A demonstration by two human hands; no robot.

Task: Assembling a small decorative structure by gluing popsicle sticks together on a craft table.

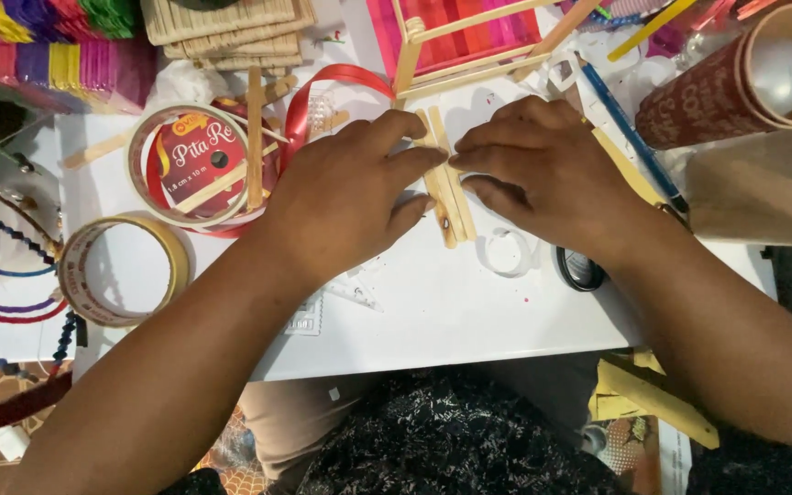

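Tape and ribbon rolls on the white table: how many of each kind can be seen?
Ribbon roll with red ribbon: 1
Yellowish tape roll: 1
Small clear tape roll: 1
Black roll, partly hidden under the right hand's wrist: 1
Total: 4

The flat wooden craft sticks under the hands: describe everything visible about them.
The flat pale wooden craft sticks lie side by side, touching, on the white table, running from far to near with a slight slant. They look like unpainted wood with rounded ends and small dark marks near the lower end. The left hand and right hand press them with their fingertips.
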